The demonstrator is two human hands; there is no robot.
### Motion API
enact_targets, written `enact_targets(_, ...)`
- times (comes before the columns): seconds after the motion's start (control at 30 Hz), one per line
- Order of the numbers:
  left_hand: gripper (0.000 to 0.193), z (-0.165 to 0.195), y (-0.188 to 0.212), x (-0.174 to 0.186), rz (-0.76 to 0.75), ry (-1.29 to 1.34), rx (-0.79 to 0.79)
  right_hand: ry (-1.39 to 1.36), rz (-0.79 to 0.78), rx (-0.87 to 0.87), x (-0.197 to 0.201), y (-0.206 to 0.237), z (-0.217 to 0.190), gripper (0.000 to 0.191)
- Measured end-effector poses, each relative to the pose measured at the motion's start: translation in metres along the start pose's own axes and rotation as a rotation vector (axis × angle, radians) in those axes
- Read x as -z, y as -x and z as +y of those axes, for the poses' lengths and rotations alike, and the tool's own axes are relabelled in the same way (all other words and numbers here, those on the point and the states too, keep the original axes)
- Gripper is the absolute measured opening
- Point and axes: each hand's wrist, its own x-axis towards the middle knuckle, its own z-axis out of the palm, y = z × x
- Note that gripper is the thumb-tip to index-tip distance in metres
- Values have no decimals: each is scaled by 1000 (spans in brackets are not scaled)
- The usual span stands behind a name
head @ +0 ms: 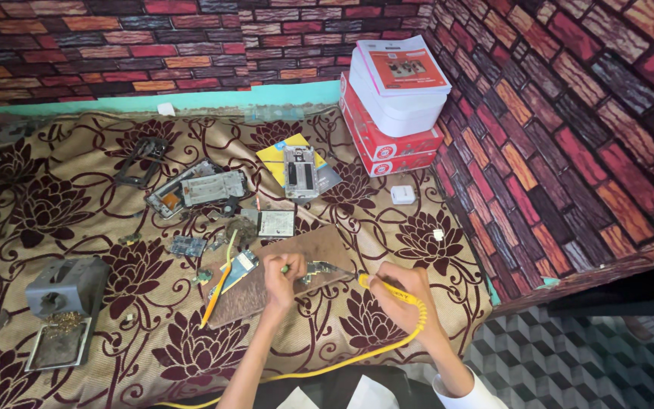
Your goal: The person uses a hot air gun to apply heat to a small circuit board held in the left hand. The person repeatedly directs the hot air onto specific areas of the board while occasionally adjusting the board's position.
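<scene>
On the wooden board (266, 291), the left hand (280, 282) pinches a small tool, tip touching the circuit board (318, 270) just to its right. That board's long axis runs left-right. The right hand (406, 291), fingers closed around the yellow soldering iron (387, 288), points its tip leftward at it.

My right hand (410, 291) grips the iron's (391, 291) glossy yellow plastic over a rough brown board (266, 291) on soft, matt, flower-patterned cloth (387, 227).

Stacked red and white boxes (387, 113) against the brick wall, yellow packet (285, 155) beside them.
</scene>
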Motion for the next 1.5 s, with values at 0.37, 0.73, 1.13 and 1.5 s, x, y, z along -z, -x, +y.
enact_targets(0.37, 46, -5, 1, -1, -26, -111, -39, 66, -36, 0, -5, 1, -8, 24)
enact_targets(0.73, 43, -4, 6, -2, -7, -66, 20, 59, -121, -6, -4, -5, -22, 21)
enact_targets(1.13, 47, -3, -1, 1, -48, -91, -34, 75, -189, 83, 1, -4, -26, 22)
enact_targets(1.5, 45, 3, -1, -1, -65, -53, -27, 49, -64, 18, -10, -5, -10, 21)
